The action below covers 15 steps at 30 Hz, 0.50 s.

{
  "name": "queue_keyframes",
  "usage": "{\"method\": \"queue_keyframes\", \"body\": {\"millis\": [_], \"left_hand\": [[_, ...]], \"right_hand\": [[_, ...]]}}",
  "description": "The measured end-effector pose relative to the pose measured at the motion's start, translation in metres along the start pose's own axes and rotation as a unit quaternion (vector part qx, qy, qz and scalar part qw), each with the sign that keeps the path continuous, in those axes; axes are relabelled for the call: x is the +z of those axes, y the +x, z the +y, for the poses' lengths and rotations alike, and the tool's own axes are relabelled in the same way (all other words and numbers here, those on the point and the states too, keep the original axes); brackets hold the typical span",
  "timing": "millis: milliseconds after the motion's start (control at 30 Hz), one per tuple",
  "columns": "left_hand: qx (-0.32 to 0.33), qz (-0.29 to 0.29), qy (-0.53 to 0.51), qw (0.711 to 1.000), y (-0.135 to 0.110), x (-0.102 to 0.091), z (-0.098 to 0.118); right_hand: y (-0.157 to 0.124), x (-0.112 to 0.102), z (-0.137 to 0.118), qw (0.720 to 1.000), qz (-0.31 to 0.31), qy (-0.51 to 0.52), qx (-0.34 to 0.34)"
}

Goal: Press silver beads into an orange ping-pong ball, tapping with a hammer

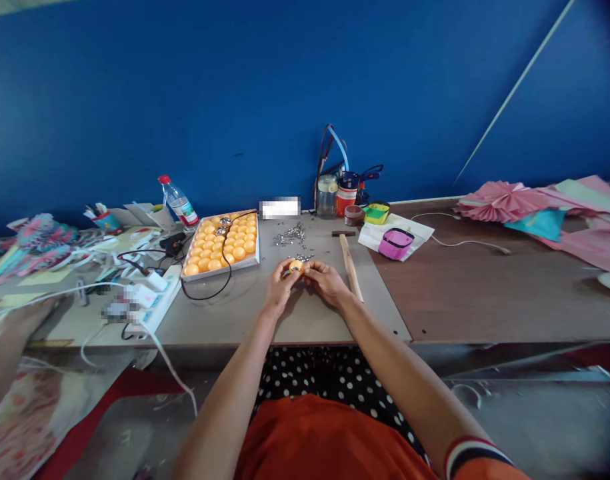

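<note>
An orange ball point(295, 265) with a small shiny metal piece on it is held up just above the grey table top. My left hand point(281, 283) grips it from the left, thumb and fingers closed around its side. From the right, my right hand point(327, 283) pinches at the ball's edge; whether a small metal part sits between those fingertips is too small to make out. Just beyond my hands lies a scatter of small silver metal pieces point(295, 235). A hammer point(351, 267) with a wooden handle rests to the right of my right hand.
Many orange balls fill a shallow box point(221, 269) at left, a black cable across it. A power strip point(157, 303), a bottle point(179, 205) and a co-worker's arm point(9, 347) are further left. At right are a pink container point(396, 245) and pink paper point(505, 201).
</note>
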<state>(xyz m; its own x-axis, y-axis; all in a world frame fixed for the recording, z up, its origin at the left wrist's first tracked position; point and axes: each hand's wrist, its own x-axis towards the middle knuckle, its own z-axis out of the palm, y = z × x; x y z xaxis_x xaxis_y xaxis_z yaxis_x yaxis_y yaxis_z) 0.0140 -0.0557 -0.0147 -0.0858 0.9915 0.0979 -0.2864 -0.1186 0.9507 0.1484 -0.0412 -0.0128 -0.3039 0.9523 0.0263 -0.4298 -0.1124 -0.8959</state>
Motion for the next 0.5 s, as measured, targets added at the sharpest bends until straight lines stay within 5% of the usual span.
{"method": "queue_keyframes", "body": {"millis": [500], "left_hand": [[0.031,0.010,0.100,0.994,-0.0064,0.0018,0.0081]], "right_hand": [[0.0003,0.0010,0.0022,1.000,0.020,-0.016,0.016]]}}
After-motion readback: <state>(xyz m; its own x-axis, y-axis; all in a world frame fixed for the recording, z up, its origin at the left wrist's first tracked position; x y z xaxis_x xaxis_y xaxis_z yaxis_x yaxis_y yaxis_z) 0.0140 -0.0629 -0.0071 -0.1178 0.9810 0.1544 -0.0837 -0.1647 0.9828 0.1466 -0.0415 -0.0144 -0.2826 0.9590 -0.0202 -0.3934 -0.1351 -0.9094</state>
